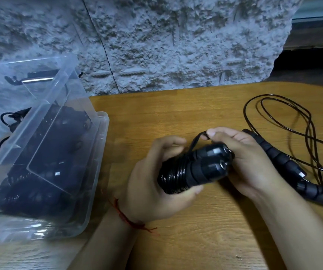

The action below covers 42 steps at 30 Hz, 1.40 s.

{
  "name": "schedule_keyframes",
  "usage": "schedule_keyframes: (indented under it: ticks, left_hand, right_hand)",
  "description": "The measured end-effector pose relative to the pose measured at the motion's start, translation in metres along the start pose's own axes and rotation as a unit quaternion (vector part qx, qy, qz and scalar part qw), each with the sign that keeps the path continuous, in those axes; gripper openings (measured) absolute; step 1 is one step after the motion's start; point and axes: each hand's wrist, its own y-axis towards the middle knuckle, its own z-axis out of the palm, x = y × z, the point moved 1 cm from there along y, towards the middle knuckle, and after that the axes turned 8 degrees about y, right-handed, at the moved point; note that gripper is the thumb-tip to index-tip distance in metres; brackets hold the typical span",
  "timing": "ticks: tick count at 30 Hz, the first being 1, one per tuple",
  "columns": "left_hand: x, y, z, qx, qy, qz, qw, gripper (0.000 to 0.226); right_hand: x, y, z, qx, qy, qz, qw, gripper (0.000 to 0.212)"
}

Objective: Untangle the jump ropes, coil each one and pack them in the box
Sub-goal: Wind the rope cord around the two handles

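My left hand [156, 178] is wrapped around the wound end of the rope bundle [193, 168], fingers curled over it and thumb beneath. My right hand [240, 158] closes on the far-right end, by the two handle caps, and its thumb and forefinger pinch a short loop of cord [197, 139] standing above the bundle. The bundle's long axis runs from near-left to far-right, held just above the tabletop [176, 240].

The box [100, 145] lies to the left, nearer my left hand, with its lid tilted open and dark ropes already inside. In my judgement, the left hand should carry the bundle there once the loop is tucked in.

To the right, a second rope [285, 164] lies on the tabletop, handles beside my right wrist, its cord [273, 117] spread in loose loops, not yet coiled.
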Motion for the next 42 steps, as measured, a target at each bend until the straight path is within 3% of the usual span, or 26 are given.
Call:
schedule_keyframes:
  ticks: [3, 5, 8, 11, 15, 18, 21, 24, 33, 38, 42]
  left_hand:
    - [0.005, 0.002, -0.003, -0.034, -0.031, 0.002, 0.999, 0.075]
    - [0.007, 0.004, -0.004, -0.056, -0.058, -0.006, 0.997, 0.064]
    - [0.011, 0.006, -0.004, -0.082, -0.156, -0.094, 0.98, 0.045]
    - [0.023, 0.007, -0.007, -0.1, -0.228, -0.19, 0.95, 0.046]
    - [0.029, 0.01, -0.007, -0.068, -0.319, -0.227, 0.918, 0.023]
    - [0.031, 0.009, -0.004, -0.066, -0.366, -0.258, 0.892, 0.025]
    - [0.034, 0.011, -0.002, -0.063, -0.371, -0.311, 0.873, 0.027]
    - [0.038, 0.014, -0.002, -0.068, -0.368, -0.326, 0.868, 0.033]
    - [0.026, 0.016, 0.0, 0.002, -0.45, -0.349, 0.822, 0.04]
    - [0.015, 0.015, 0.006, 0.058, -0.489, -0.351, 0.797, 0.042]
    - [0.015, 0.012, 0.012, 0.074, -0.477, -0.38, 0.789, 0.045]
  right_hand:
    - [-0.01, 0.0, 0.007, 0.017, -0.028, -0.01, 0.999, 0.02]
    - [-0.012, 0.0, 0.01, 0.008, -0.043, -0.003, 0.999, 0.02]
    - [-0.012, -0.002, 0.017, 0.002, -0.072, 0.024, 0.997, 0.023]
    - [-0.016, -0.005, 0.029, 0.021, -0.075, 0.013, 0.997, 0.022]
    - [-0.016, -0.006, 0.029, 0.029, -0.124, -0.021, 0.992, 0.025]
    - [-0.018, -0.009, 0.026, 0.033, -0.229, -0.091, 0.969, 0.019]
    - [-0.022, -0.015, 0.03, 0.013, -0.354, -0.207, 0.912, 0.004]
    - [-0.023, -0.017, 0.033, 0.025, -0.394, -0.268, 0.879, 0.005]
    - [-0.025, -0.02, 0.033, 0.102, -0.412, -0.314, 0.85, 0.012]
    - [-0.023, -0.018, 0.031, 0.169, -0.383, -0.305, 0.855, 0.003]
    - [-0.021, -0.017, 0.03, 0.168, -0.373, -0.31, 0.858, 0.019]
